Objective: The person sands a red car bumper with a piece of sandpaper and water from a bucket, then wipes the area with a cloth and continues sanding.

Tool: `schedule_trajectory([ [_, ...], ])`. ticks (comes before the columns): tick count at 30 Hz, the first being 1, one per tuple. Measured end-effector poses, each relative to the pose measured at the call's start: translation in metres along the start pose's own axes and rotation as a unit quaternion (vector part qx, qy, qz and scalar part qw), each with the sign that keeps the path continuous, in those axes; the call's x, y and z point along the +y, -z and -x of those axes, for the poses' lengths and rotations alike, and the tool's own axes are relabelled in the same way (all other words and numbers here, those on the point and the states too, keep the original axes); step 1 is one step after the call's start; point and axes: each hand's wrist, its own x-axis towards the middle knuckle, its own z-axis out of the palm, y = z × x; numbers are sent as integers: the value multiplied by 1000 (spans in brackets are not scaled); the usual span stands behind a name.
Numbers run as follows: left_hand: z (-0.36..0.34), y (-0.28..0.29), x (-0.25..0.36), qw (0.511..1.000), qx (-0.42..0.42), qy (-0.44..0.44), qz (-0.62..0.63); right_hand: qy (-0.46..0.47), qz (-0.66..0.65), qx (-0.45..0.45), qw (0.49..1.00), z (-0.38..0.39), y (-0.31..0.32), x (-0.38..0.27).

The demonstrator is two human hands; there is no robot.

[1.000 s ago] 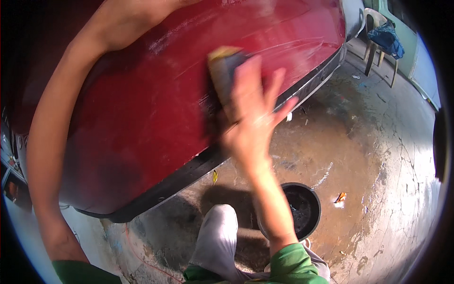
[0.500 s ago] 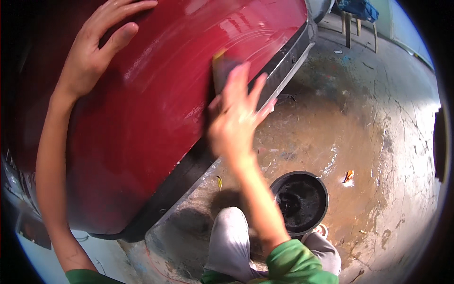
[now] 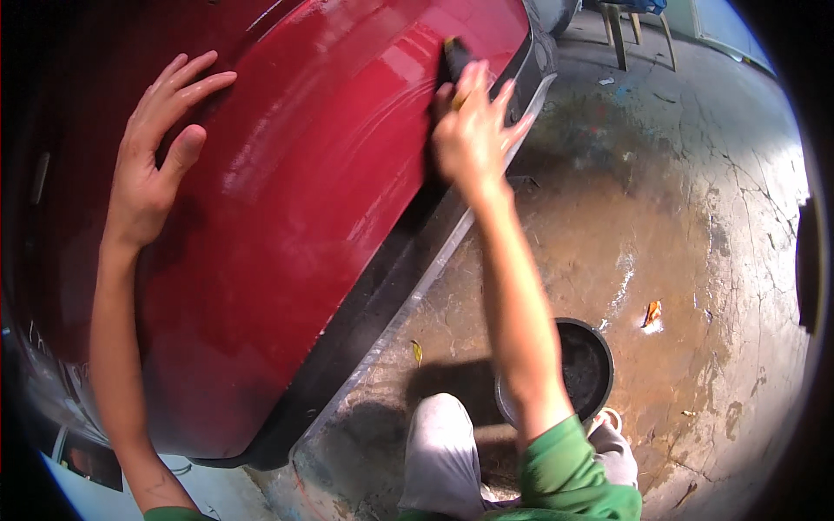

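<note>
A large, wet red car panel (image 3: 261, 286) fills the left and middle, with pale curved streaks on its upper right part. Near its lower dark trim (image 3: 347, 295), my right hand (image 3: 473, 139) presses a dark block with a yellow edge (image 3: 455, 57) against the red paint. The fingers of that hand are partly spread over the block and slightly blurred, hiding much of it. On the upper left of the panel rests my left hand (image 3: 161, 161), open, fingers apart, with nothing in it.
A round black bucket (image 3: 605, 373) stands on the wet concrete floor (image 3: 660, 260) beside my knee, partly behind my right forearm. An orange-brown leaf (image 3: 651, 314) lies right of it. At the far top right is a chair (image 3: 618, 39) with blue cloth on it.
My right hand has slid the block up and to the right along the panel. My left hand stays open at the panel's upper left, while the whole view has shifted slightly.
</note>
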Motion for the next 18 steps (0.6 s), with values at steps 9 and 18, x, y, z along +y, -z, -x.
schedule_trajectory([
  [9,5,10,-3,999,-15,20,-22,64,-111,-92,987,65,50,-109],
  [18,-2,13,4,997,-41,49,-35,30,-125,-58,990,31,40,-119],
])
